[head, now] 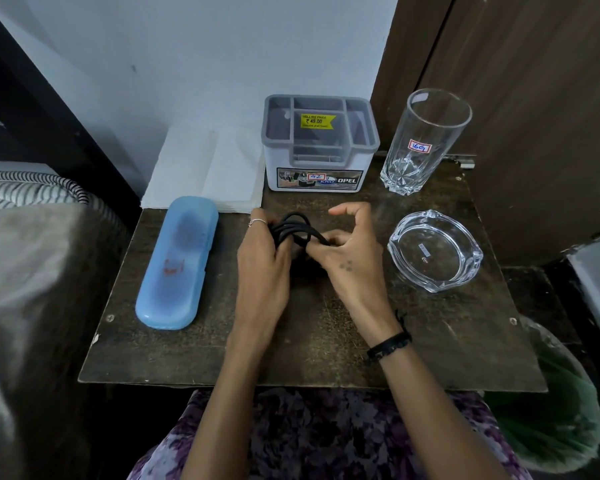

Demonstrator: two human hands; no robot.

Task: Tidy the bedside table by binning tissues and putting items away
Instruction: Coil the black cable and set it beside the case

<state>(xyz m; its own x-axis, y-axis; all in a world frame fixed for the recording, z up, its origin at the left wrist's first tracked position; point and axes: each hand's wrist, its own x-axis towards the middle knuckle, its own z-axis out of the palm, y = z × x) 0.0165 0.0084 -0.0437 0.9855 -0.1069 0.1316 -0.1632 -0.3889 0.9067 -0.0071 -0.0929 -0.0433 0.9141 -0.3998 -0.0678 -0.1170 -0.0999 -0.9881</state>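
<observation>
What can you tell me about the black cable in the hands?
The cable is thin, black and rubbery-looking, gathered into several loose loops. Both hands hold it just above the table: the left hand grips one side of the bundle, the right hand pinches the other. Its ends and any plug are hidden.

Blue case point(176, 263), black cable point(293, 230), dark-brown table point(326, 341).

case point(176, 263) left on table point(326, 351), organizer point(319, 147) behind, ashtray point(435, 250) right
</observation>
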